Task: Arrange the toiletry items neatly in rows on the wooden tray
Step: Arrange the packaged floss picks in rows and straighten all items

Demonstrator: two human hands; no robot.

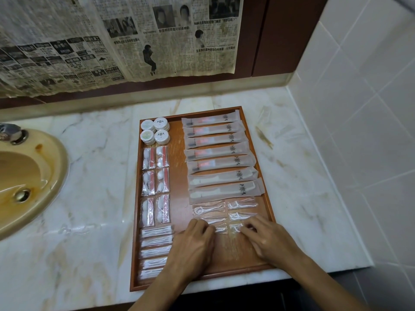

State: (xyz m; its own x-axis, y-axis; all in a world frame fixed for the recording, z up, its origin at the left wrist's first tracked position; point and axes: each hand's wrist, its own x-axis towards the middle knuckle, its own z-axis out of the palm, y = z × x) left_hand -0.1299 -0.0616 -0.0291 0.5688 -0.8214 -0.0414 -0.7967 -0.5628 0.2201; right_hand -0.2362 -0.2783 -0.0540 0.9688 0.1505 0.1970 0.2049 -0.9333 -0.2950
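Note:
The wooden tray [177, 158] lies on a marble counter. At its far left are round soap packs [155, 133], below them red-and-white cotton kits [155, 182], then cotton-swab packets [155, 250]. Its right half holds a column of long frosted sleeves [220, 158], with clear floss-pick packets [224, 209] below. My left hand [194, 245] has curled fingers resting on a floss-pick packet [221, 228]. My right hand [267, 239] touches another floss-pick packet [235, 227] with its fingertips. Both hands cover the tray's near middle.
A tan sink [29, 180] with a drain and tap sits at the left. Newspaper [112, 41] hangs on the back wall. White tiles [359, 131] rise at the right. The counter edge runs just below the tray.

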